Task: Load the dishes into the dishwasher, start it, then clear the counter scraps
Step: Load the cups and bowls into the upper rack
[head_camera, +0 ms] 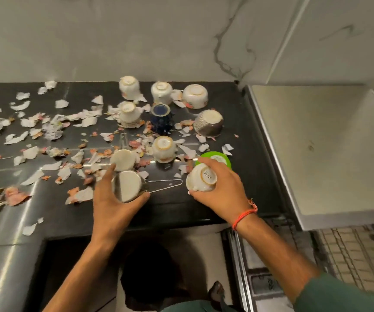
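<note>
Left hand: your left hand (pixel 114 199) reaches in from below with the forearm angled up, fingers and thumb curled round an upturned steel strainer cup (pixel 126 186), index finger stretched up to touch the white cup (pixel 123 159) just behind it.
Right hand: your right hand (pixel 222 190) comes in from the lower right, fingers arched over an upside-down white teacup (pixel 200 177) and gripping it by its sides; an orange thread band (pixel 244 213) circles the wrist.
Strainer cup: round, shiny metal, pale flat base facing up, thin wire loop handle (pixel 165 185) pointing right along the counter.
Teacup: glazed ceramic, gold-ringed foot with printed lettering; a green plastic bowl (pixel 217 159) sits touching behind it.
Other dishes: inverted white cups in a loose cluster toward the wall, a dark blue ribbed cup (pixel 161 118) among them, and a hammered steel bowl (pixel 208 123) at the right.
Counter: dark polished stone counter (pixel 46 221) with glare streaks.
Scraps: torn white and pinkish paper scraps (pixel 53 129), thin and curled, strewn mostly left and among the cups.
</note>
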A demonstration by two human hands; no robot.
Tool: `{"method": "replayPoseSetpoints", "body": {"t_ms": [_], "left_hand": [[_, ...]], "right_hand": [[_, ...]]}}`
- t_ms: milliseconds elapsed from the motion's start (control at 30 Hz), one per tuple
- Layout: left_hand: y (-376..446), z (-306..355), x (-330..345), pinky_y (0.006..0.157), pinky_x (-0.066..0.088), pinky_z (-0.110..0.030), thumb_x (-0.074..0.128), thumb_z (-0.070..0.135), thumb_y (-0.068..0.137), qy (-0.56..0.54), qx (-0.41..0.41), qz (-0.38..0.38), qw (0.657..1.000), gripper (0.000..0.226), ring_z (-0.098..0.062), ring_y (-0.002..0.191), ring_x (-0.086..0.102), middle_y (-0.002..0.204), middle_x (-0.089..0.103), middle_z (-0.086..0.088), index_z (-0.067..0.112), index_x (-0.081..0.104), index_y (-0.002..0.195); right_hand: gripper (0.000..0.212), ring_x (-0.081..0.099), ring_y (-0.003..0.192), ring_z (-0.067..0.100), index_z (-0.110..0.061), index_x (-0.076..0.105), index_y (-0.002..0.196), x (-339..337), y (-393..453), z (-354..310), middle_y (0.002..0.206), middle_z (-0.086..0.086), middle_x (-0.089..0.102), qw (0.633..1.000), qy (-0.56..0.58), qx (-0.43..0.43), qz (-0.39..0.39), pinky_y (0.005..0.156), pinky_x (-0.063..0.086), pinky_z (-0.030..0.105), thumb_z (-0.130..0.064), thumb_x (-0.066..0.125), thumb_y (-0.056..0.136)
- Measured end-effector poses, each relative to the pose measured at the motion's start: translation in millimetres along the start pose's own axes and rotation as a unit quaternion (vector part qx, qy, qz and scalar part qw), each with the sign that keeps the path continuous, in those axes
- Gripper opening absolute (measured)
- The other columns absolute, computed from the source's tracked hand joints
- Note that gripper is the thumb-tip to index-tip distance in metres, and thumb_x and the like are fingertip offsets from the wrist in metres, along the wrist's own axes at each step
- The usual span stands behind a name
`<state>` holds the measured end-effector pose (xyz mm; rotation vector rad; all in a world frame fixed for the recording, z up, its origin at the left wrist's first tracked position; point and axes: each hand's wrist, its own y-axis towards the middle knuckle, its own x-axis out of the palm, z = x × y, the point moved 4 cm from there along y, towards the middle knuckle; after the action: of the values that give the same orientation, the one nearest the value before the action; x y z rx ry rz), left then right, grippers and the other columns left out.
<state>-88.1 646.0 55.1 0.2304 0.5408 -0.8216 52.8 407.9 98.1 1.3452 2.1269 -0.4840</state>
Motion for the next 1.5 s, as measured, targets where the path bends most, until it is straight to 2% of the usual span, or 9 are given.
{"method": "replayPoseSetpoints", "body": {"t_ms": [433, 600, 700, 800, 933, 1067, 1167, 1333, 1500], "left_hand": [[-80.3, 87.9, 119.3, 0.111, 0.029, -0.023, 0.096, 0.017, 0.065, -0.049, 0.098, -0.206, 0.972, 0.106, 0.005, 0.131, 0.038, 0.143, 0.043, 0.014, 0.026, 0.040, 0.154], [-126.2, 115.4, 160.6, 0.109, 0.031, -0.023, 0.097, 0.015, 0.061, -0.024, 0.139, -0.273, 0.952, 0.105, 0.006, 0.124, 0.040, 0.135, 0.042, 0.016, 0.055, 0.036, 0.137], [-146.7, 123.3, 183.3, 0.103, 0.030, -0.003, 0.098, 0.016, 0.059, -0.005, 0.151, -0.291, 0.945, 0.107, 0.004, 0.124, 0.042, 0.131, 0.042, 0.020, 0.061, 0.037, 0.133], [-165.1, 129.1, 202.8, 0.102, 0.029, 0.001, 0.099, 0.014, 0.056, 0.017, 0.168, -0.299, 0.939, 0.110, -0.004, 0.129, 0.045, 0.123, 0.044, 0.030, 0.057, 0.040, 0.137], [-188.4, 137.9, 226.4, 0.104, 0.033, -0.005, 0.095, 0.032, 0.047, 0.039, 0.164, -0.307, 0.937, 0.113, -0.009, 0.129, 0.050, 0.125, 0.049, 0.027, 0.048, 0.042, 0.145], [-214.0, 150.8, 243.8, 0.109, 0.039, -0.031, 0.101, 0.023, 0.047, 0.082, 0.170, -0.320, 0.928, 0.120, -0.017, 0.130, 0.051, 0.132, 0.051, 0.010, 0.036, 0.042, 0.151], [-226.1, 153.5, 253.3, 0.113, 0.037, -0.040, 0.102, 0.041, 0.039, 0.077, 0.162, -0.331, 0.927, 0.123, -0.016, 0.133, 0.051, 0.136, 0.051, 0.011, 0.052, 0.041, 0.145], [-236.9, 151.3, 274.0, 0.100, 0.034, 0.000, 0.082, 0.062, 0.033, 0.086, 0.140, -0.359, 0.919, 0.111, -0.014, 0.126, 0.054, 0.132, 0.055, 0.009, 0.067, 0.039, 0.135], [-239.4, 146.3, 297.3, 0.100, 0.033, 0.001, 0.081, 0.064, 0.038, 0.112, 0.190, -0.406, 0.887, 0.114, -0.006, 0.119, 0.055, 0.121, 0.055, 0.018, 0.056, 0.040, 0.144]], "right_hand": [[0.077, 0.058, 0.109, -0.004, -0.034, 0.061, 0.127, -142.2, -147.9, 122.5, 0.117, -0.017, 0.063, 0.969, 0.024, 0.174, 0.176, 0.097, 0.047, 0.017, -0.030, 0.093, 0.058], [0.074, 0.058, 0.114, 0.005, -0.037, 0.059, 0.127, -193.4, -217.2, 192.6, 0.122, -0.014, 0.063, 0.945, 0.020, 0.253, 0.205, 0.095, 0.046, 0.019, -0.026, 0.093, 0.062], [0.073, 0.057, 0.115, 0.010, -0.033, 0.059, 0.127, -215.3, -251.7, 243.4, 0.123, -0.010, 0.063, 0.929, 0.011, 0.299, 0.220, 0.092, 0.045, 0.019, -0.022, 0.094, 0.063], [0.077, 0.056, 0.116, 0.018, -0.029, 0.058, 0.130, -222.1, -277.9, 296.3, 0.124, -0.001, 0.062, 0.917, -0.010, 0.343, 0.204, 0.096, 0.050, 0.033, -0.024, 0.094, 0.062], [0.081, 0.056, 0.116, 0.025, -0.025, 0.056, 0.134, -213.1, -299.4, 357.1, 0.125, 0.006, 0.059, 0.910, -0.013, 0.388, 0.145, 0.092, 0.042, 0.025, -0.019, 0.091, 0.062], [0.084, 0.054, 0.119, 0.031, -0.024, 0.049, 0.143, -183.3, -316.0, 401.8, 0.132, 0.008, 0.046, 0.903, -0.019, 0.424, 0.061, 0.099, 0.044, 0.028, -0.015, 0.084, 0.067], [0.085, 0.055, 0.119, 0.031, -0.028, 0.044, 0.145, -154.9, -326.5, 422.6, 0.135, 0.006, 0.041, 0.899, -0.019, 0.438, 0.004, 0.103, 0.048, 0.034, -0.015, 0.082, 0.069], [0.082, 0.050, 0.125, 0.025, -0.034, 0.039, 0.145, -113.5, -333.2, 443.1, 0.139, 0.000, 0.041, 0.893, -0.052, 0.445, -0.030, 0.103, 0.048, 0.036, -0.026, 0.080, 0.075], [0.080, 0.049, 0.123, 0.027, -0.031, 0.040, 0.146, -88.5, -334.3, 459.4, 0.138, 0.003, 0.047, 0.893, -0.134, 0.428, -0.029, 0.102, 0.044, 0.036, -0.034, 0.079, 0.076]]}}
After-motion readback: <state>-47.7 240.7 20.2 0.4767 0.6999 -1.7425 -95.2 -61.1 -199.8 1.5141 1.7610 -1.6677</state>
